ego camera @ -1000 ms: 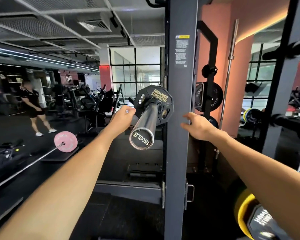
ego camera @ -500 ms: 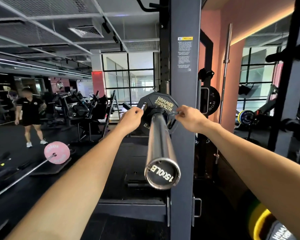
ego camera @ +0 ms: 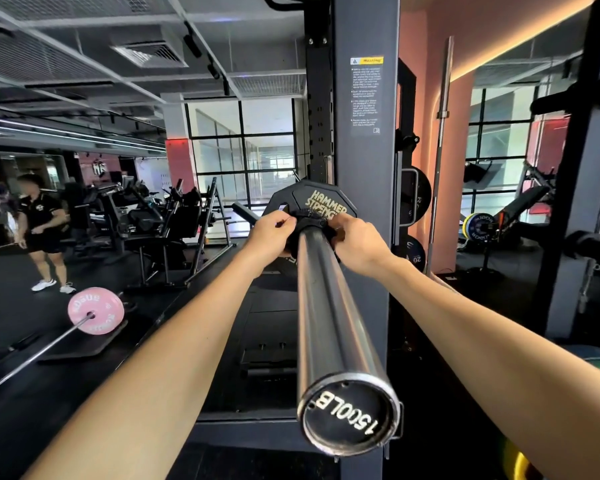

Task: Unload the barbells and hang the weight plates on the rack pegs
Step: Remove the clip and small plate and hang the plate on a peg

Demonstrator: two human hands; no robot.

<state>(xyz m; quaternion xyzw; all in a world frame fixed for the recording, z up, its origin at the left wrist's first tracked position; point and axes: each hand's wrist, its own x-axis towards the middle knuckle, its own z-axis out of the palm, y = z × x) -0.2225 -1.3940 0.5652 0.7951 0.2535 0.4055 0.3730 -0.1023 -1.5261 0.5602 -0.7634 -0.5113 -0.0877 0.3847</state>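
Observation:
A steel barbell sleeve (ego camera: 326,323) points straight at me, its end cap reading 1500LB. A black Hammer Strength weight plate (ego camera: 321,197) sits far down the sleeve against the dark rack upright (ego camera: 364,168). Just in front of the plate a black collar (ego camera: 310,220) rings the sleeve. My left hand (ego camera: 271,237) pinches the collar from the left, and my right hand (ego camera: 361,244) grips it from the right. Behind the upright, black plates (ego camera: 421,199) hang on rack pegs, with a smaller one (ego camera: 414,252) below.
A second barbell with a pink plate (ego camera: 96,310) lies on the floor at left. A person (ego camera: 42,230) stands beyond it near the machines. A bare bar (ego camera: 442,150) stands upright by the pink wall. A yellow-rimmed plate (ego camera: 520,462) shows at bottom right.
I have stepped closer, so the sleeve end looms lower and larger. Both hands moved in from the plate's edges and closed onto the collar.

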